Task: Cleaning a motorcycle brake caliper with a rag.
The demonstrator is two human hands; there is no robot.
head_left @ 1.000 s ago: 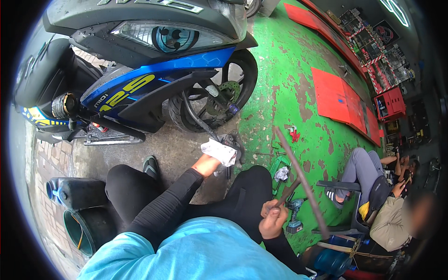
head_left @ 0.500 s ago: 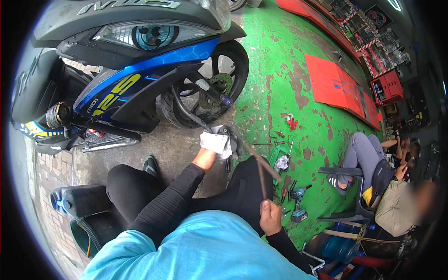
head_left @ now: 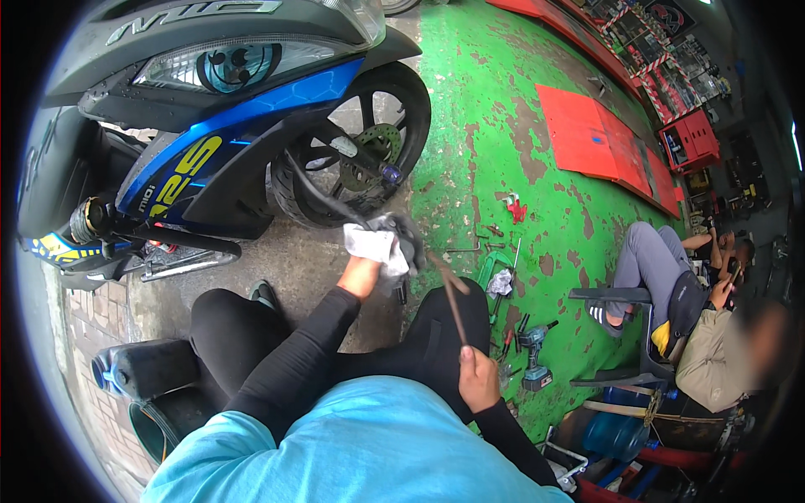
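Note:
My left hand [head_left: 360, 275] is closed around a dark metal brake caliper [head_left: 407, 243], with a crumpled white rag [head_left: 369, 243] between, covering most of my fingers. A black hose [head_left: 314, 194] runs from the caliper toward the front wheel [head_left: 411, 138] of a blue and black scooter [head_left: 226, 142]. My right hand [head_left: 480, 379] grips the lower end of a thin brown T-shaped tool [head_left: 456, 314]. The tool's crosspiece is up beside the caliper, blurred by motion; whether it touches cannot be made out.
On the green floor at right lie a cordless drill [head_left: 535, 352], a green tool case [head_left: 496, 268], a red tool [head_left: 515, 208] and several small tools. Black jugs [head_left: 155, 367] stand at left. A person [head_left: 713, 352] sits at far right. Red ramp panels [head_left: 587, 134] lie beyond.
The T-shaped tool has swung leftward and turned, bringing its crosspiece close to the caliper. My right hand has moved slightly up and left. The whole view has shifted a little.

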